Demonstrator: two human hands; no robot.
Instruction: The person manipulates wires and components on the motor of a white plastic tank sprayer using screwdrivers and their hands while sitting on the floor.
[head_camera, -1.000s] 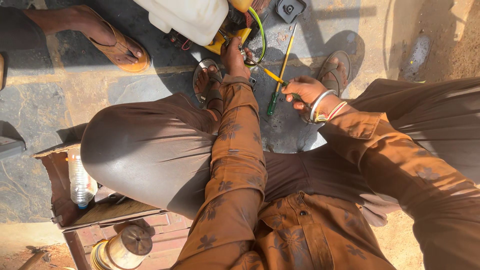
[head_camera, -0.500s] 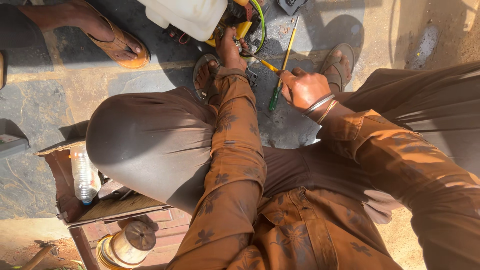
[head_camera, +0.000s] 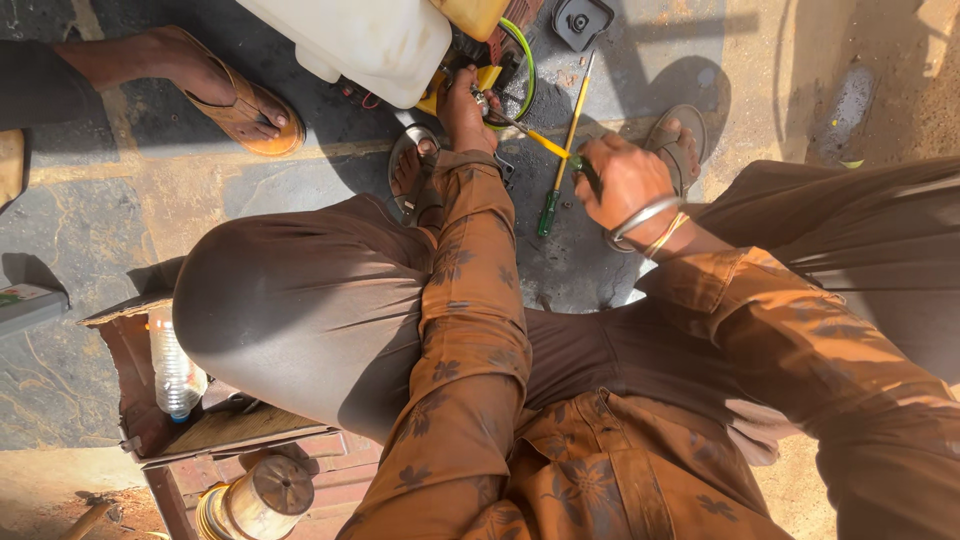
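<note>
The yellow-handled tool (head_camera: 535, 137) sits low against the small engine's yellow and green parts (head_camera: 495, 75), under the white tank (head_camera: 360, 40). My right hand (head_camera: 628, 182) is clenched on its handle; my left hand (head_camera: 463, 110) grips the part at its tip. A green-handled screwdriver (head_camera: 560, 165) lies on the stone. I reckon a hard push could slip the tip into my left fingers.

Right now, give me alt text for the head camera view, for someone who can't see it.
Seen from above, a seated person's right hand grips a yellow-shafted screwdriver whose tip reaches toward a small engine part held by the left hand, beside a white plastic tank. A second screwdriver with a green handle lies on the stone floor.
</note>
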